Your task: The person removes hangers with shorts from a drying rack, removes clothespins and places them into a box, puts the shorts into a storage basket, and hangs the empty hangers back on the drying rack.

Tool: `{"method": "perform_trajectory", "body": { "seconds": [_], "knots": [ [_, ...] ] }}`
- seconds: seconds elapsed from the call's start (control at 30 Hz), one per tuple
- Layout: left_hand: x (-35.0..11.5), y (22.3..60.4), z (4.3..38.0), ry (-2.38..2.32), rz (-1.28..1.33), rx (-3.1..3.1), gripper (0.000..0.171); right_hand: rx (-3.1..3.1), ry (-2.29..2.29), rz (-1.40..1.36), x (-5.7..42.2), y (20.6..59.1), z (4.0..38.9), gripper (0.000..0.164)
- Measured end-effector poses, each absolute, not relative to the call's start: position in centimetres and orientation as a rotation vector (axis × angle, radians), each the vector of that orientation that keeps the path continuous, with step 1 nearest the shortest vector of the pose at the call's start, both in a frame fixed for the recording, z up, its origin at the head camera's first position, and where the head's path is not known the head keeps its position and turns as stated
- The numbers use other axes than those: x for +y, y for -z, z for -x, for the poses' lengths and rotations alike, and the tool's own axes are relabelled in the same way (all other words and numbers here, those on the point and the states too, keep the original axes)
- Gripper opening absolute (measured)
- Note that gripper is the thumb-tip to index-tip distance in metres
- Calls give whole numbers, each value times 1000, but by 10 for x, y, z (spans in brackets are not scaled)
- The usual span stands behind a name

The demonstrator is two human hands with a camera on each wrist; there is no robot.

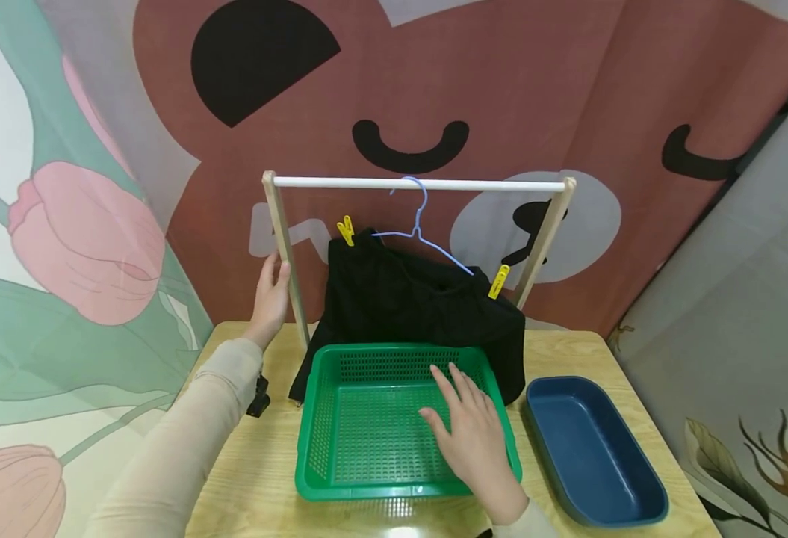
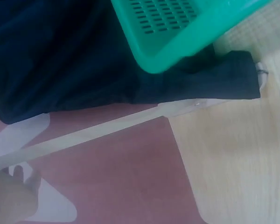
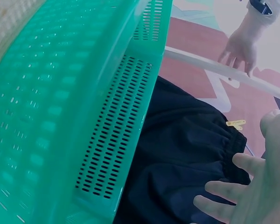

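A black garment with a gathered waistband (image 1: 420,299), its exact kind unclear, hangs slanted from a blue hanger (image 1: 417,224), left side higher. One yellow clothespin (image 1: 346,230) sits at its upper left and another yellow clothespin (image 1: 499,282) at its right. The hanger's hook is over the white bar (image 1: 353,182) of a small wooden rack. My left hand (image 1: 271,299) is at the rack's left post (image 1: 289,261), fingers extended along it; whether they press it is unclear. Above the green basket (image 1: 308,418), my right hand (image 1: 474,433) is spread, holding nothing.
To the right of the basket stands a dark blue tray (image 1: 595,448). A small black object (image 1: 259,397) lies on the wooden table (image 1: 246,463), partly behind my left sleeve. Behind the rack hangs a brown printed cloth (image 1: 501,90). The basket stands in front of the garment's lower part.
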State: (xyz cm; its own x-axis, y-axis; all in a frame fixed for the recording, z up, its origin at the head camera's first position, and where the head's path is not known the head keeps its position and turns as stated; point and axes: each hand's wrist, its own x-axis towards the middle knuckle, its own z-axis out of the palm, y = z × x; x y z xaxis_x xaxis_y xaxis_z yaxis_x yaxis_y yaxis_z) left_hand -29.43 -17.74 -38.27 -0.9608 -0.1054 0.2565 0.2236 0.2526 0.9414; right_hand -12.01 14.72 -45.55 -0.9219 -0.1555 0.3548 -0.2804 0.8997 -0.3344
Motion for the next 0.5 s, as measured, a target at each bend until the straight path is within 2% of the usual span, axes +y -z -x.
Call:
{"method": "perform_trajectory", "body": {
  "seconds": [0.3,0.5],
  "knots": [
    [-177,384,309,1742,99,-2214,50,-2698,-595,-327,150,450,123,65],
    [-182,391,315,1711,96,-2242,44,-2604,-705,-411,161,442,125,57]
  ]
}}
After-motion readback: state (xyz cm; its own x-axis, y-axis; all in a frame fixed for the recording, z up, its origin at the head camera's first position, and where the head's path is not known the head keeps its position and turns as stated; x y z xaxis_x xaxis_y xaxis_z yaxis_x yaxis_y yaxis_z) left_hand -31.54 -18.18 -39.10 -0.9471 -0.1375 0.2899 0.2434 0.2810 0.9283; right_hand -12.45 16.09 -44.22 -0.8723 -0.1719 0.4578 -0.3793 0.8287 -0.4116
